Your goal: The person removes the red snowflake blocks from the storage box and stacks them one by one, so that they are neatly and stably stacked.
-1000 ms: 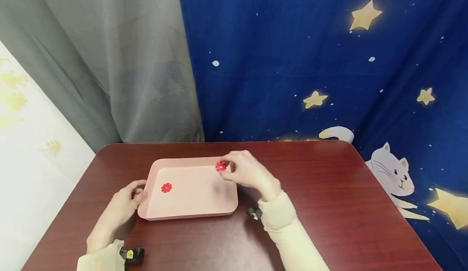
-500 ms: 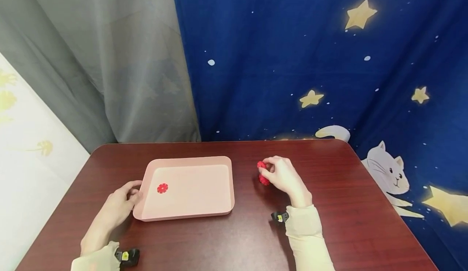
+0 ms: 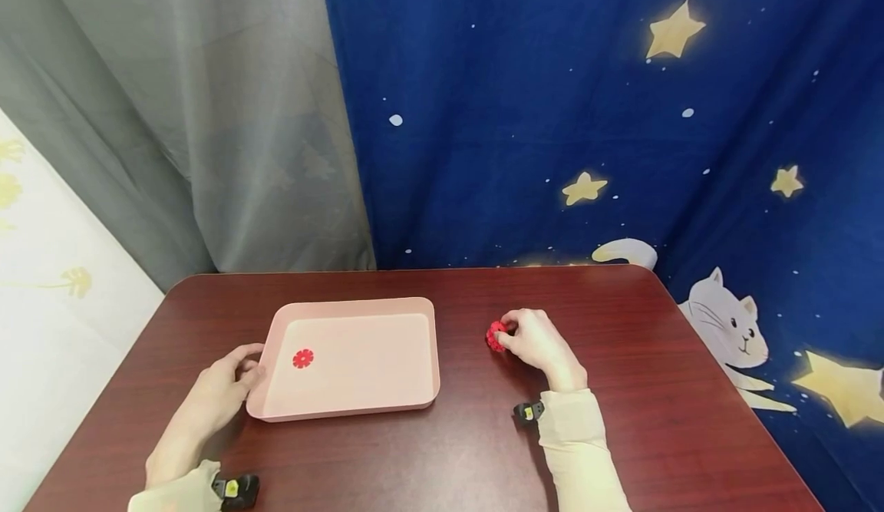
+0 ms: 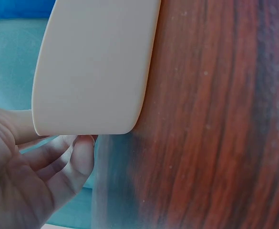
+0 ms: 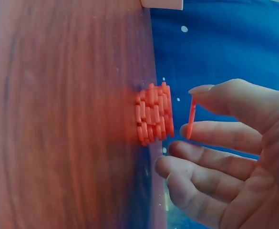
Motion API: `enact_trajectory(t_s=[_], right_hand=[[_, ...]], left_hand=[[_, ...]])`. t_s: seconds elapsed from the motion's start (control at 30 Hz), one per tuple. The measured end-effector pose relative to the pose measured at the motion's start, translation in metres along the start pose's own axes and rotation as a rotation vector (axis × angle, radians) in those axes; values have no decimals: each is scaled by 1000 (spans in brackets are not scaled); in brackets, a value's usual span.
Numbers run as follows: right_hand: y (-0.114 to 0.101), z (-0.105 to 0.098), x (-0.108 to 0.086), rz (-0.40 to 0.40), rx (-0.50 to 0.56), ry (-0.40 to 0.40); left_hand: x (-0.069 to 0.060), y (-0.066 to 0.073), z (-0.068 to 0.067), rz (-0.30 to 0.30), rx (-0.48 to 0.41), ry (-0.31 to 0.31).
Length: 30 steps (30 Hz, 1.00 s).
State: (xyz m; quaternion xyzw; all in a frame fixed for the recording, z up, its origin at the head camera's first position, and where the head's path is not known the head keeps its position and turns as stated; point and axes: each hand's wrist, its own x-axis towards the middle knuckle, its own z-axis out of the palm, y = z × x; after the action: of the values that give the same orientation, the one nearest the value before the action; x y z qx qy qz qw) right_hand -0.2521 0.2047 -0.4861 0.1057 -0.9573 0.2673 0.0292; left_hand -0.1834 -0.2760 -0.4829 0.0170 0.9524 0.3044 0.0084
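Note:
A pink tray (image 3: 423, 401) lies on the table, with a red notched disc (image 3: 303, 358) flat inside near its left end. My left hand (image 3: 214, 397) is at the tray's left end, fingers bent and holding that edge; in the left wrist view the tray wall (image 4: 94, 71) hides some fingertips. Right of the tray, my right hand (image 3: 542, 343) pinches a thin red disc (image 5: 191, 117) between thumb and index finger. Close by it a stack of several red discs (image 5: 152, 114) rises from the table. A small gap shows between the held disc and the stack in the right wrist view.
The dark red wooden table (image 3: 387, 466) has its far edge against a grey curtain (image 3: 276, 151) and a blue star-patterned curtain (image 3: 483, 113). A pale patterned cloth (image 3: 62, 358) hangs on the left.
My right hand has carried a disc from over the tray to the right, and is now lower at the stack. The left hand stays at the tray's left end.

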Motion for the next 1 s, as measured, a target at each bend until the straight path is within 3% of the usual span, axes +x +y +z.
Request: enact_trajectory(t_s=[0.3,0.7,1.0], right_hand=[[1,6,-1,21,-19,-40],[1,11,-2,-63,-36,-96],[1,10,-2,-54,-27,-107]], left_hand=[[0,3,0,0,-7,-6],[0,1,0,6,14,7],[1,1,0,4,12,2]])
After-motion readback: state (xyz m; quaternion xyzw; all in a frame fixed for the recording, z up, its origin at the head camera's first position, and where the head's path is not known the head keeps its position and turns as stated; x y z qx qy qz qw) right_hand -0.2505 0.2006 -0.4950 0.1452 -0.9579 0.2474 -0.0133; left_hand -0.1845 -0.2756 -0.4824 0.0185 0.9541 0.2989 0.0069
